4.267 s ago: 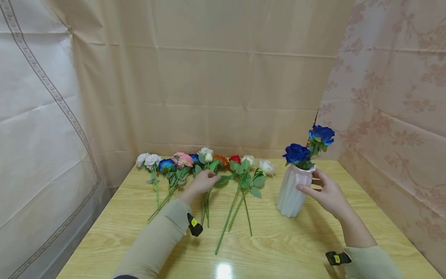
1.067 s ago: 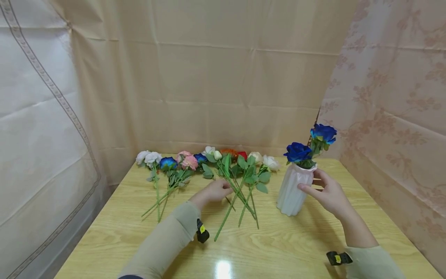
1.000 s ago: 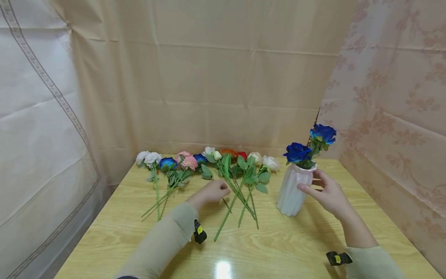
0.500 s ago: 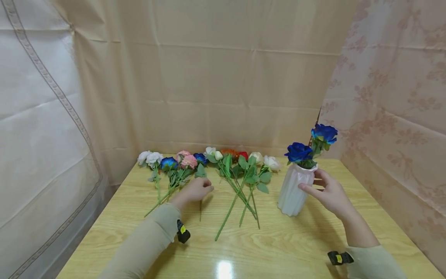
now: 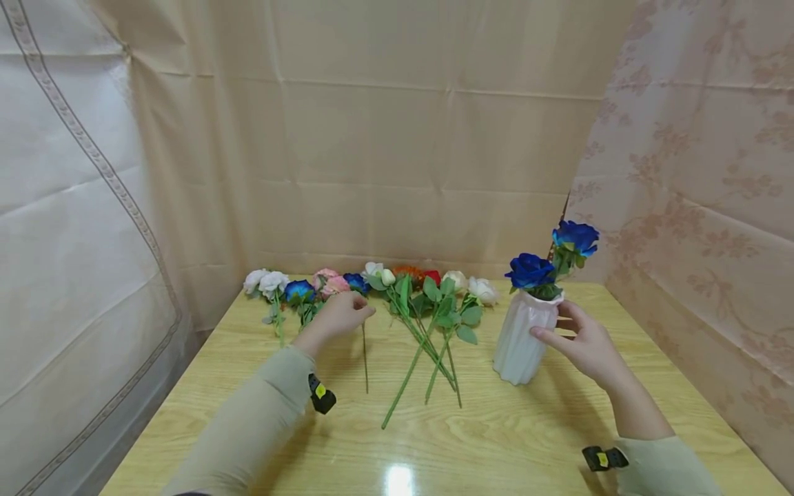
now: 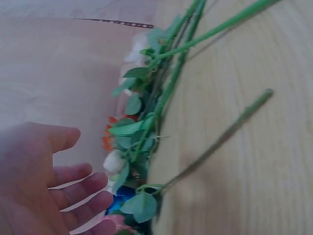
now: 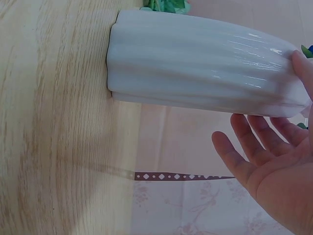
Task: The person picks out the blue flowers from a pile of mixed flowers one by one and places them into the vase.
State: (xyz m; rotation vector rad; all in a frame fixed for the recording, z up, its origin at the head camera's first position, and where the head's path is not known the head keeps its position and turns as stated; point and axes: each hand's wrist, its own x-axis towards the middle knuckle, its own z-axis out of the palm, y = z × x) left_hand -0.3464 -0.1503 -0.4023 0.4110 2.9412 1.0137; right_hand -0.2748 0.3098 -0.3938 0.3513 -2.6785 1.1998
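Note:
My left hand (image 5: 338, 318) hovers over the left part of a row of artificial flowers, beside a blue rose (image 5: 356, 282) whose thin stem (image 5: 366, 365) points toward me. In the left wrist view its fingers are loosely bent and hold nothing; the rose's stem (image 6: 220, 142) lies apart from them. At the right, my right hand (image 5: 586, 344) grips the neck of a white ribbed vase (image 5: 524, 341), thumb on the near side and fingers behind. Two blue roses (image 5: 531, 271) stand in the vase. The right wrist view shows fingertips against the vase wall (image 7: 195, 63).
Left of the hand lie white flowers (image 5: 273, 283), another blue rose (image 5: 300, 291) and pink flowers (image 5: 335, 285). A middle bunch holds an orange flower (image 5: 406, 271), a red rose (image 5: 431, 276) and white roses (image 5: 482, 290), with crossed green stems (image 5: 403, 393). Curtains hang behind the wooden table (image 5: 471, 455).
White flowers have shifted right into the middle bunch. My left hand has carried a thin-stemmed flower leftward, let go of it and lifted slightly. The right hand and vase stay in place.

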